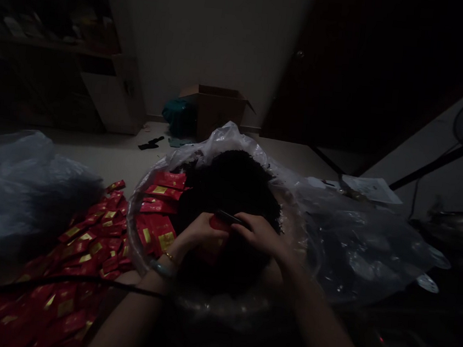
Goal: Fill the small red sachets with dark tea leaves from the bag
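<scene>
Over a heap of dark loose leaves, which looks like tea [234, 185], both hands meet in dim light. My left hand [198, 231] is closed on a red packet [218, 223]. Closed around a dark, thin tool [229, 217], perhaps a scoop, my right hand [258, 231] holds it at the packet's top. The tool's full shape is hidden by the fingers. The leaves lie in a round tub [132, 218] lined with clear plastic. Several red and gold packets [159, 207] rest inside the tub's left side.
A large pile of red packets [96, 242] spreads left of the tub. Plastic bags [23, 185] lie at the left, and more plastic sheeting [365, 237] at the right. A cardboard box [221, 112] stands by the wall. A dark cord [58, 279] crosses the lower left.
</scene>
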`<state>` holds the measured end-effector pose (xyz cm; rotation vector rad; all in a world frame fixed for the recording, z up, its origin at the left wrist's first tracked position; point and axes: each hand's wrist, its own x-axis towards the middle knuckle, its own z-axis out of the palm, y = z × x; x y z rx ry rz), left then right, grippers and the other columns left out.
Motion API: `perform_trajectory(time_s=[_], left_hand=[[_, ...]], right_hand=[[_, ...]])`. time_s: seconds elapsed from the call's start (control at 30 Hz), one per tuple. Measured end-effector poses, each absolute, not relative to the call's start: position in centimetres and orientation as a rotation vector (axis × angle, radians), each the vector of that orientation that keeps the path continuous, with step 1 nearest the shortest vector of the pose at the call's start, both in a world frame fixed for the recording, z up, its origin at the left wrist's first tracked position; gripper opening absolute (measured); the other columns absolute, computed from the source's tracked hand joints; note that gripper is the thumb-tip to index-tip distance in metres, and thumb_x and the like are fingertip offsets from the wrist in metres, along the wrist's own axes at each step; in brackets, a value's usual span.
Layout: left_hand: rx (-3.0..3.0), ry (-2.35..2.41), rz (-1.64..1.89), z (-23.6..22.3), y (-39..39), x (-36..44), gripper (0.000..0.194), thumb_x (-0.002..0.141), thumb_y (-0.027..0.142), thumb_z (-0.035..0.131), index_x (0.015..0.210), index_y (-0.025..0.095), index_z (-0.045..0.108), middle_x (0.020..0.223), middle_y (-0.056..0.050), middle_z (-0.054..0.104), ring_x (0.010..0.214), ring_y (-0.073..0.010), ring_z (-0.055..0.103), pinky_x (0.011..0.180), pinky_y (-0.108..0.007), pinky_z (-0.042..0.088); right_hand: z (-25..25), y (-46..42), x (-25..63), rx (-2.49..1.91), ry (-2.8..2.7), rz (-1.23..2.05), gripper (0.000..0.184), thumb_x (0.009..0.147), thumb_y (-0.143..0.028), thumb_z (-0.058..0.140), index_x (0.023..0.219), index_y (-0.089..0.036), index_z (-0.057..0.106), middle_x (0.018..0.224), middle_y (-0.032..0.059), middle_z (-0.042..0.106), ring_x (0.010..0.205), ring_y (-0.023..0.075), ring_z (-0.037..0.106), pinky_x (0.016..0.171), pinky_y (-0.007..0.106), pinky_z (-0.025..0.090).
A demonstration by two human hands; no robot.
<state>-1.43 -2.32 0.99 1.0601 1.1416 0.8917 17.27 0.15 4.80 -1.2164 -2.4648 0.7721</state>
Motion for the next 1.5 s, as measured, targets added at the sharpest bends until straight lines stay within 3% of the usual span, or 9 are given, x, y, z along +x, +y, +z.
perform_trajectory(time_s=[0.47,0.77,1.07,1.37,1.5], left_hand=[[1.204,1.163,0.871,-0.2,-2.0,-1.6,0.025,0.056,0.018,0.075,0.08,0.012,0.07,0.065,0.001,0.067,0.06,-0.0133,0.059,0.056,-0.022,0.045],[1.083,1.108,0.86,1.5,-2.5,-1.7,0.028,0.053,0.021,0.08,0.078,0.013,0.07,0.066,0.001,0.068,0.061,-0.0129,0.059,0.059,-0.022,0.045],[1.077,1.135,0.957,1.6,-2.2,-2.9,0.037,0.06,0.044,0.075,0.08,0.013,0.072,0.072,-0.003,0.07,0.064,-0.0152,0.061,0.058,-0.021,0.042],[1.073,1.218,0.976,1.5,-2.1,-3.0,0.027,0.06,0.035,0.072,0.074,0.012,0.073,0.064,-0.001,0.069,0.054,-0.0114,0.056,0.052,-0.02,0.039],[1.089,1.212,1.01,1.6,-2.1,-2.8,0.03,0.059,0.035,0.074,0.078,0.012,0.073,0.07,-0.003,0.071,0.061,-0.0143,0.06,0.056,-0.022,0.043]], right_hand=[[4.2,-0.2,16.4,-1.275,-2.437,0.725,0.025,0.088,-0.032,0.05,0.106,-0.021,0.064,0.099,0.0056,0.071,0.088,0.0208,0.065,0.074,0.028,0.045],[3.7,0.0,16.5,-1.277,-2.423,0.703,0.027,0.088,-0.032,0.051,0.109,-0.023,0.064,0.103,0.0056,0.07,0.093,0.0219,0.064,0.08,0.03,0.046],[4.2,0.1,16.6,-1.345,-2.389,0.676,0.027,0.088,-0.032,0.05,0.109,-0.023,0.065,0.108,0.0058,0.07,0.097,0.023,0.064,0.082,0.03,0.047],[3.7,0.0,16.3,-1.264,-2.323,0.748,0.027,0.087,-0.032,0.051,0.106,-0.02,0.066,0.106,0.0074,0.07,0.096,0.0232,0.064,0.082,0.032,0.046],[3.9,0.5,17.0,-1.215,-2.266,0.996,0.028,0.087,-0.036,0.05,0.105,-0.019,0.064,0.098,0.0043,0.07,0.087,0.0193,0.064,0.075,0.028,0.047]])
